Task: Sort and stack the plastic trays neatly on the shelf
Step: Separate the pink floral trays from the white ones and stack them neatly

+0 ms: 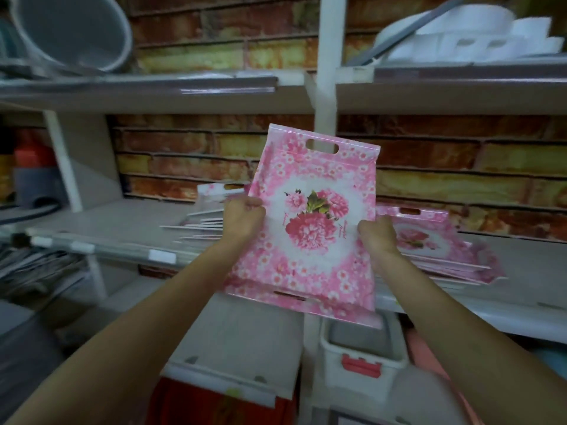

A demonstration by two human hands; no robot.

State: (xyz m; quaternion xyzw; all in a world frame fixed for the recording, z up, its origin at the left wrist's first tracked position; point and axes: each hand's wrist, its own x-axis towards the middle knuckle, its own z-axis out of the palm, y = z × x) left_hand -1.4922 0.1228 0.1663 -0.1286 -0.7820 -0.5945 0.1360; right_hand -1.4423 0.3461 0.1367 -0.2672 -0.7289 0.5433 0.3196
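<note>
A pink plastic tray (pixel 310 179) with a flower print and slot handles is held up in front of the middle shelf (pixel 122 219), tilted with its printed face toward me. My left hand (pixel 244 217) grips its left edge. My right hand (pixel 379 236) grips its right edge. Behind my left hand a fanned pile of trays (pixel 202 222) lies on the shelf, mostly showing white edges. To the right lies another pile of pink flowered trays (pixel 429 240), spread unevenly.
A white upright post (pixel 328 72) divides the shelving before a brick-pattern wall. The upper shelf (pixel 153 87) carries a grey tub (pixel 73 32) and white items (pixel 460 35). Below stand a white box with a red latch (pixel 362 360) and a red bin (pixel 221 403).
</note>
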